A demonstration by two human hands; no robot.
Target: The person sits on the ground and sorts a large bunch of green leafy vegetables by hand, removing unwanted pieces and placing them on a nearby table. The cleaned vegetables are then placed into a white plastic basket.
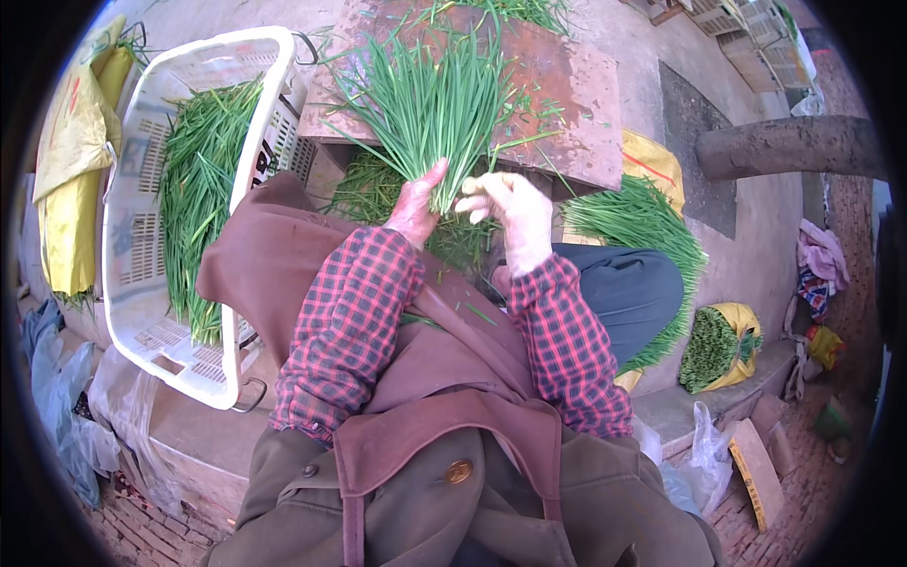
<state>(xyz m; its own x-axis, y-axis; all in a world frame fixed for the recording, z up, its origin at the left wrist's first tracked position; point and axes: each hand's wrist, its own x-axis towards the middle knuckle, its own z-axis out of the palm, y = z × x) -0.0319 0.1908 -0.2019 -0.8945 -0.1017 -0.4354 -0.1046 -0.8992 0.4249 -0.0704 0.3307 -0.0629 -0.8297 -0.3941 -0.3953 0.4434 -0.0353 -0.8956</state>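
Note:
A loose bunch of green chives (439, 106) is fanned out over the edge of a low, stained board table (595, 99). Around the stem ends of the bunch my left hand (418, 202) is closed, its thumb lying along the stems. Just right of those stems is my right hand (506, 209), its fingers curled; whether a thin stem lies between its fingertips I cannot tell. Cut bits lie on the table and on my brown apron (453, 319). More chives are heaped beyond my right knee (638, 212).
At left a white plastic basket (234, 361) holds chives, beside a yellow sack (71, 212). A wrapped bundle of chives (708, 347) sits at right, below a thick post (786, 147). Loose greens (368, 188) lie under the table. Plastic bags (701, 461) lie lower right.

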